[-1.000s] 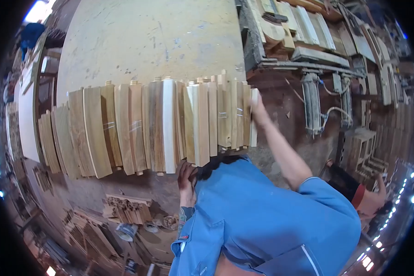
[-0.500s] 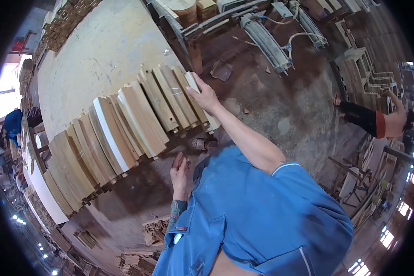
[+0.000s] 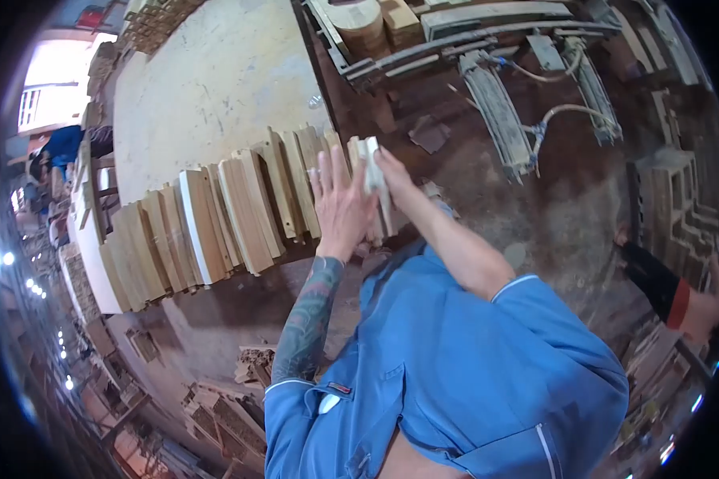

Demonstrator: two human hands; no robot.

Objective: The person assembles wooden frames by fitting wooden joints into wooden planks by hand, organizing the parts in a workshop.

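Pressing in from both sides, the person's hands are closing on the right-hand end of a long row of curved wooden slats [image 3: 216,227], which are standing on edge, leaning against one another, apparently on a low rail or support I cannot make out. The left hand [image 3: 339,209] is lying flat and open, fingers spread and pointing away from the body, palm bearing against the face of the end slats, probably to keep the leaning pieces from toppling. The right hand [image 3: 391,180] is curling partly closed around a pale slat [image 3: 373,172] at the very end of the row, fingers wrapping its far edge; the pale slat is sitting between the two hands, touching its neighbours. Slats farther left are fanning out in a loose arc, well apart from either hand. Beyond the row, a bare concrete floor [image 3: 216,80] is showing, and beside it a dark metal press frame [image 3: 503,112] with hoses is lying near stacked timber blocks [image 3: 375,20]. Another person's arm in a black sleeve with a red cuff [image 3: 667,291] is reaching in at the far right, clear of the slats.
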